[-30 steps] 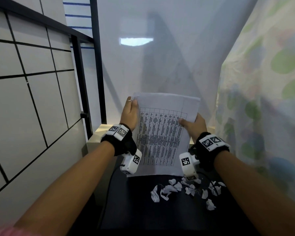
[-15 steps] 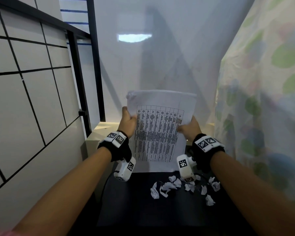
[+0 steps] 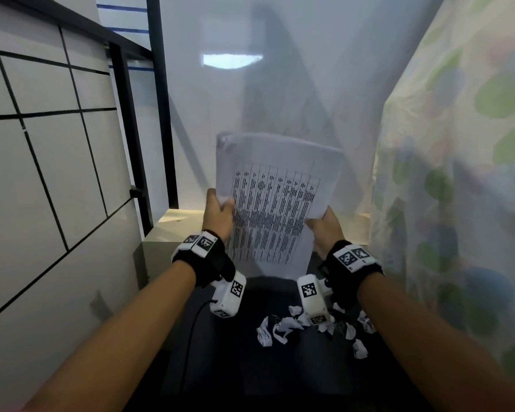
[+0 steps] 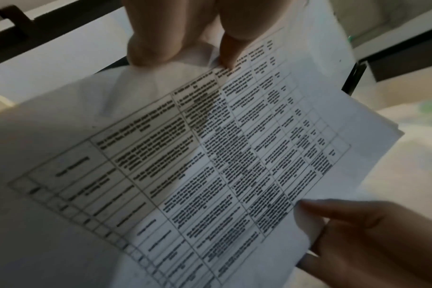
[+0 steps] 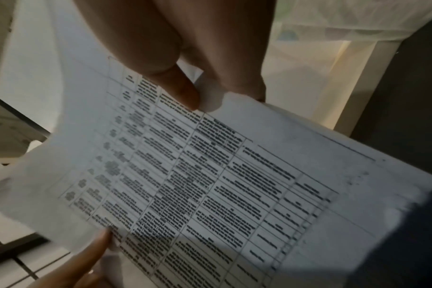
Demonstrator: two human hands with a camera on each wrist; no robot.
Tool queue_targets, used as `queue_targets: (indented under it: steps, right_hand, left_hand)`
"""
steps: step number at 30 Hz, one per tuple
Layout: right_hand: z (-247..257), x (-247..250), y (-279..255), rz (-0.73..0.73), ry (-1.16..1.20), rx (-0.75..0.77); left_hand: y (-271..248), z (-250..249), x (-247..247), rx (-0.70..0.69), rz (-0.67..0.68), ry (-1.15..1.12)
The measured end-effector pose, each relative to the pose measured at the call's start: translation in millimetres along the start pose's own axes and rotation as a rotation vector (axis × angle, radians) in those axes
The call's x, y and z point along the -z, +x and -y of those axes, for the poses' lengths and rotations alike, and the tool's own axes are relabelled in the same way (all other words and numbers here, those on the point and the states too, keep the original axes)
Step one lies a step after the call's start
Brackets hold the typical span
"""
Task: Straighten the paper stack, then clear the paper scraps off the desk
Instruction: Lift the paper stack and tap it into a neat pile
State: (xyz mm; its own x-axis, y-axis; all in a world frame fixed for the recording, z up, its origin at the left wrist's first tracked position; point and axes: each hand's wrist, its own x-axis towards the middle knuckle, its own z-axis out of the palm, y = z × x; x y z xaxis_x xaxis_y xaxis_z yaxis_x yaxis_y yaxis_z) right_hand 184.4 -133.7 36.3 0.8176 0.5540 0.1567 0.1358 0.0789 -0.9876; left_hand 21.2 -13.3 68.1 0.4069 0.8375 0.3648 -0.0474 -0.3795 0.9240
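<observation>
Both hands (image 3: pixel 272 221) grip paper stack (image 3: pixel 275 203); scraps (image 3: pixel 283 327) below.

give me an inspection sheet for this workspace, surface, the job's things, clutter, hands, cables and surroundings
Surface: dark desk, largely bare toward the near edge.
Job's things: paper stack with a printed table, held upright above the desk; paper scraps crumpled in a loose cluster on the desk below the right wrist, not yet cleared.
Clutter: nothing seen beyond the scraps.
Hands: left hand grips the stack's left edge; right hand grips its right edge.
Cables: one dark cable runs down across the desk's left side.
Surroundings: tiled wall on the left, pale wall behind, floral fabric on the right.
</observation>
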Motion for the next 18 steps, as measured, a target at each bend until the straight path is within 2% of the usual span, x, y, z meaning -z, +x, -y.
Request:
queue_targets:
  steps: [3, 6, 9, 18]
  right_hand:
    - [18.5, -0.4, -25.1, 0.029, -0.072, 0.06]
    - [13.2, 1.5, -33.7, 0.025, -0.225, 0.082]
    - [13.6, 2.0, -34.4, 0.021, -0.278, 0.097]
    - [8.7, 2.0, -27.3, 0.053, -0.242, 0.078]
  left_hand:
    - [1.7, -4.2, 4.0, -0.045, -0.02, -0.006]
    - [0.6, -1.0, 4.8, -0.041, -0.017, 0.018]
    - [-1.7, 0.6, 5.8, -0.057, 0.002, 0.041]
    - [-2.9, 16.7, 7.2, -0.027, 0.061, 0.026]
